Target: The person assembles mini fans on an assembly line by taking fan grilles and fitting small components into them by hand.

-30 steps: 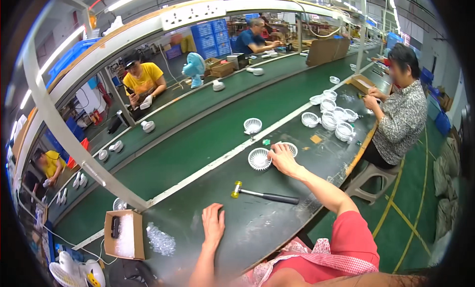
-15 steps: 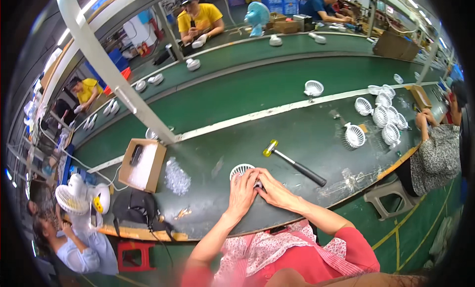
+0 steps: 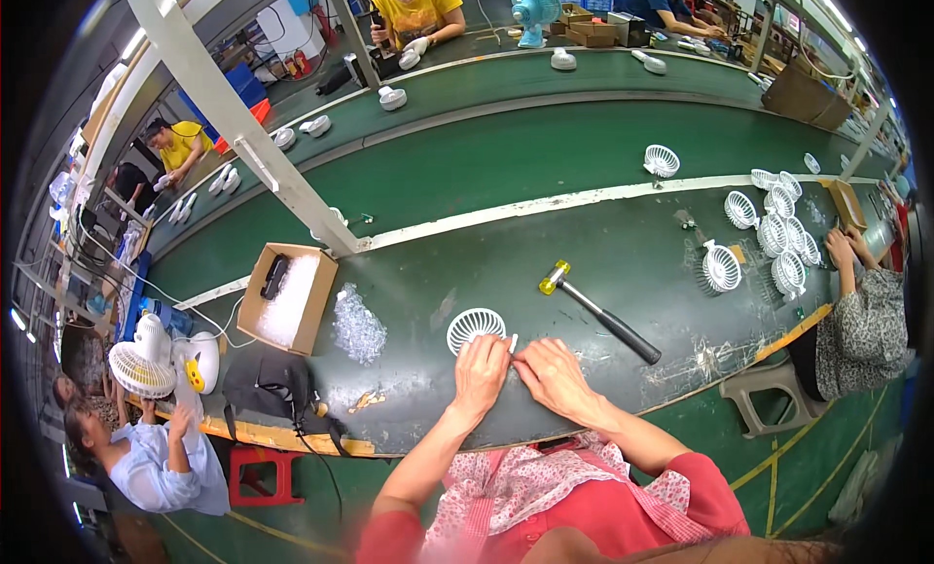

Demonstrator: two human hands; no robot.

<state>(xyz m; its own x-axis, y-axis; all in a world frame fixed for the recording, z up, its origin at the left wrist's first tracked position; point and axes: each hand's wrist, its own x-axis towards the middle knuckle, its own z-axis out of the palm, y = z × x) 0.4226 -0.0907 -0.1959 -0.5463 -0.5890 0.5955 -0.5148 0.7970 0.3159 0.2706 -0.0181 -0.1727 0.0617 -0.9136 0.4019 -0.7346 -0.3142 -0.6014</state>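
Observation:
On the dark green worktable lies a round white slatted fan grille (image 3: pixel 477 328) in front of me. Curled over its near right edge, my left hand (image 3: pixel 481 371) is closed on the grille. A short white piece (image 3: pixel 514 342) stands up beside the left fingertips. Just to the right is my right hand (image 3: pixel 556 377), its fingers bent and pressed together, the tips almost meeting the left hand. Whatever those fingertips hold is too small or hidden. Further right rests a hammer (image 3: pixel 603 311) with a yellow head and dark handle, touched by neither hand.
A cardboard box (image 3: pixel 321 301), a pile of small clear parts (image 3: pixel 357 326) and a black bag (image 3: pixel 268 387) lie left. Several white grilles (image 3: pixel 773 235) are grouped at right beside a co-worker (image 3: pixel 861 316). A post (image 3: pixel 238 116) rises at left; a green conveyor (image 3: pixel 525 141) runs beyond.
My hands have drawn apart, the right one sliding off the grille to the right. More of the grille now shows. The whole view has shifted slightly.

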